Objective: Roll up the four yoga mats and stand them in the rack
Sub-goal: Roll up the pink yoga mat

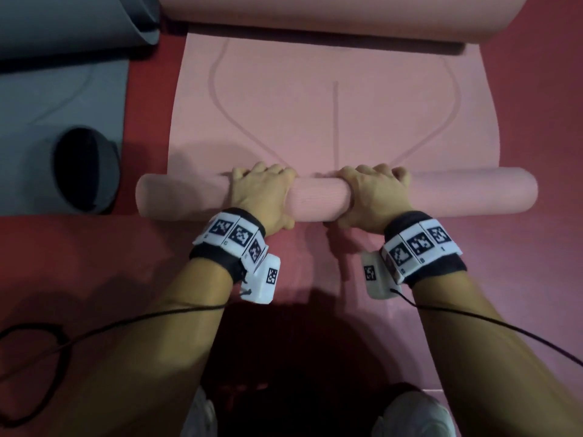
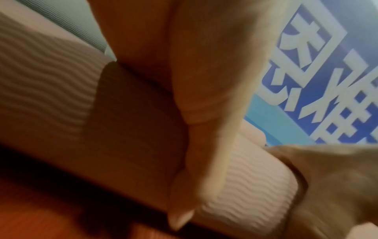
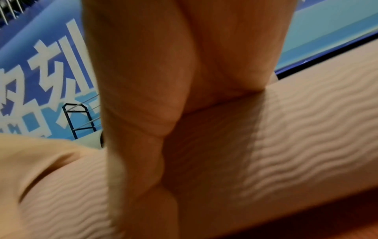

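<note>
A pink yoga mat [image 1: 284,105] lies flat on the red floor, its near end wound into a roll [image 1: 318,197] that lies crosswise. My left hand [image 1: 262,192] and right hand [image 1: 375,192] grip the roll side by side near its middle, fingers curled over the top and thumbs on the near side. In the left wrist view my thumb [image 2: 204,113] lies along the ribbed roll [image 2: 40,80]. The right wrist view shows the roll [image 3: 286,145] under my palm, and a black rack [image 3: 79,119] by the blue wall.
The pink mat's far end [image 1: 315,17] curls up ahead. A grey mat [image 1: 47,99] lies to the left with its near end partly rolled [image 1: 85,171]. Red floor [image 1: 94,263] runs between the mats. Cables trail from my wrists, and my shoes show at the bottom.
</note>
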